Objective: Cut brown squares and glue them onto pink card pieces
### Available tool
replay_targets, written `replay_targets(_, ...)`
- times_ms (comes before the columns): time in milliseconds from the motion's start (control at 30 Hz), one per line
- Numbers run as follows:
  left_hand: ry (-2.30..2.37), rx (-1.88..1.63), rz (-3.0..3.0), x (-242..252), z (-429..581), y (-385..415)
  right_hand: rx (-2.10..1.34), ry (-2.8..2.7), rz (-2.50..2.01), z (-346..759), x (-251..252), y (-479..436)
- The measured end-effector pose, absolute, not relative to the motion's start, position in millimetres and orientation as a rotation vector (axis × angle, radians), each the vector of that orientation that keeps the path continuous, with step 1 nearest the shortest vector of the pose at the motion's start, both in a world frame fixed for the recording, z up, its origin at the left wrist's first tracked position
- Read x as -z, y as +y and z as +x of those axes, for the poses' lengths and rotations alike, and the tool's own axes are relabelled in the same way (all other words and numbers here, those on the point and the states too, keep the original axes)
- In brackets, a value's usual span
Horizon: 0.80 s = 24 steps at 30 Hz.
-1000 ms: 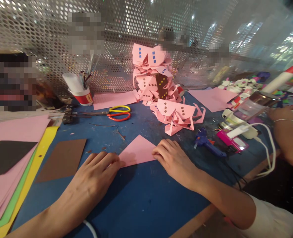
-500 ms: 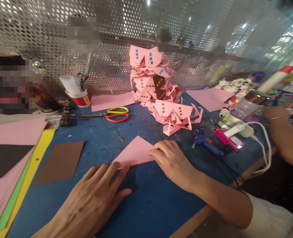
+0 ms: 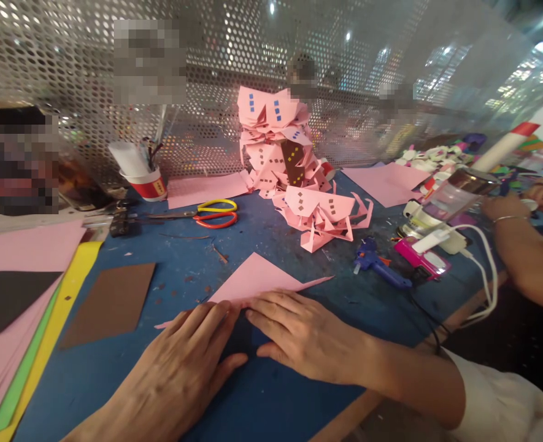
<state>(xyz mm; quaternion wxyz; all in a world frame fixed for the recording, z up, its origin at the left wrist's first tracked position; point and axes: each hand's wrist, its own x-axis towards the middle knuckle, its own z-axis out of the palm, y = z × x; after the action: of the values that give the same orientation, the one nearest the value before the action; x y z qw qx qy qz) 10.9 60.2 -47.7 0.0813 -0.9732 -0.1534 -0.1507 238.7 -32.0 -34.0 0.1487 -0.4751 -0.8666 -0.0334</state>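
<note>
A folded sheet of pink paper [image 3: 255, 276] lies on the blue tabletop in front of me, its peak pointing away and thin tips sticking out at both sides. My left hand [image 3: 186, 353] rests on its near left edge, fingers stretched out and thumb apart. Flat on the near edge, right of centre, is my right hand [image 3: 305, 334], its fingers extended close to the left fingertips. Both hands press from above and cover much of that edge. Small brown scraps [image 3: 188, 279] are scattered left of the paper.
Scissors [image 3: 216, 215], a brown sheet [image 3: 110, 304] and stacked coloured sheets [image 3: 64, 276] lie left. Folded pink paper pieces [image 3: 319, 209] are heaped behind. A blue glue gun [image 3: 381, 264], a pink device [image 3: 422, 258] and a white cable [image 3: 492, 276] lie right, near another person's arm [image 3: 522, 252].
My right hand has slid left along the paper's near edge toward my left hand, uncovering the right tip. A thin pink tip now shows left of my left hand, which has barely moved.
</note>
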Motion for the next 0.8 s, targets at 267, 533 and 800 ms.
replay_targets(267,-0.467,0.47,-2.899,46,11,60,0.135,-2.467,-1.417,241,34,-36)
replay_targets(533,-0.497,0.49,-2.909,45,11,62,0.134,-2.412,-1.495,250,36,-47)
replay_targets(800,-0.507,0.515,-2.897,46,10,61,0.119,-2.36,-1.55,257,33,-53)
